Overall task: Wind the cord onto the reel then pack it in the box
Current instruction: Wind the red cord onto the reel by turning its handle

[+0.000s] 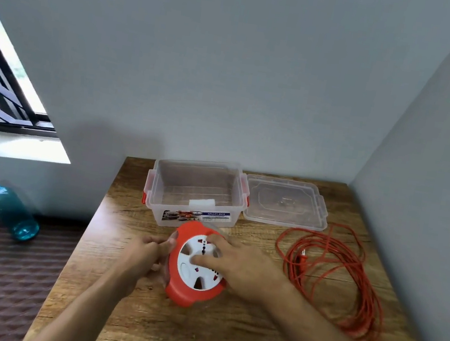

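The wooden table (pixel 193 335) carries everything, and beyond both hands, against the wall, stands the clear storage box (pixel 195 192) with red latches, open, its lid (pixel 286 203) lying flat just beside it, further out past the right hand. Out to the right of the right hand the orange cord (pixel 330 276) lies in a loose heap of loops, none of it on the reel as far as I can see, with its plug (pixel 303 256) resting inside the coil. Between the hands sits the orange and white cord reel (pixel 198 265), socket face up and tilted a little. The right hand (pixel 238 268) lies spread over the white face with the fingers partly curled, pressing on it, not closed round anything; the left hand (pixel 147 255) is loosely curled against the reel's rim, and whether it truly pinches the edge I cannot tell. The step in hand looks like readying the reel for winding (the cord's inner end is not visible here). To do it well, steady the casing with the left hand, turn the face evenly with the right, and feed the cord in flat, shaking out loops before they knot.
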A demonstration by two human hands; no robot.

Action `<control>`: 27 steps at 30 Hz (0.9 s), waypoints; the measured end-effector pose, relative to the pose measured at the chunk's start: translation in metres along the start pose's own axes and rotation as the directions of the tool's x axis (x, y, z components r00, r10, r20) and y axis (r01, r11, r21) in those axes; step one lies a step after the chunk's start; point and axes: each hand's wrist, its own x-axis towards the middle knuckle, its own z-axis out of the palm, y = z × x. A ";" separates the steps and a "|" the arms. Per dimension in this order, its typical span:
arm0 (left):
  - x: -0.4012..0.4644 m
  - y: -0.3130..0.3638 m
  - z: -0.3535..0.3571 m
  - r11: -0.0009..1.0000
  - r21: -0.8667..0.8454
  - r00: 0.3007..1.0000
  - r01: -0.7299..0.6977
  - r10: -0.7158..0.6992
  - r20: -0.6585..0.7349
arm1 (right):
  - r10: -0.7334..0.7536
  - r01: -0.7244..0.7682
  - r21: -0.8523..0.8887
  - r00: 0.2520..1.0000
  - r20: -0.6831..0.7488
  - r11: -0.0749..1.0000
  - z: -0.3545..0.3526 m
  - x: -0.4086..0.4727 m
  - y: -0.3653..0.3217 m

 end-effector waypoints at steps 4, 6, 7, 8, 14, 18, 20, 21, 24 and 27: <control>0.004 0.018 -0.006 0.988 0.156 0.996 -0.011 -0.002 0.087 | -0.215 0.223 -0.125 0.973 0.080 0.967 -0.008 0.000 0.017; 0.005 0.027 -0.007 0.975 0.220 0.989 -0.030 -0.002 0.147 | -0.306 0.320 -0.163 0.946 0.107 0.933 -0.017 0.003 0.021; 0.005 0.032 -0.007 0.970 0.242 0.986 -0.035 -0.006 0.169 | -0.362 0.379 -0.183 0.924 0.120 0.907 -0.020 0.006 0.021; 0.006 0.037 -0.007 0.964 0.262 0.983 -0.038 -0.010 0.182 | -0.407 0.427 -0.191 0.903 0.137 0.884 -0.021 0.007 0.021; 0.012 0.047 -0.008 0.957 0.283 0.990 -0.063 0.023 0.142 | -0.352 0.379 -0.198 0.923 0.156 0.904 -0.012 0.012 0.013; 0.008 0.041 -0.009 0.974 0.210 0.994 -0.082 0.065 0.087 | -0.202 0.218 -0.240 0.975 0.091 0.946 -0.009 0.021 0.003; 0.006 0.035 -0.009 0.986 0.138 0.995 -0.090 0.085 0.042 | 0.015 -0.017 -0.120 1.000 -0.021 0.993 -0.003 0.026 -0.003; 0.005 0.033 -0.008 0.991 0.091 0.995 -0.098 0.096 0.021 | 0.175 -0.176 -0.013 0.983 -0.057 0.984 0.000 0.027 -0.007; -0.001 0.025 0.005 0.988 -0.032 0.989 -0.149 0.149 -0.021 | 0.674 -0.585 0.457 0.738 -0.044 0.670 0.005 0.032 -0.027; -0.009 0.015 0.020 0.974 -0.071 0.976 -0.213 0.209 -0.059 | 0.843 -0.475 0.876 0.435 0.317 -0.084 0.011 0.040 -0.045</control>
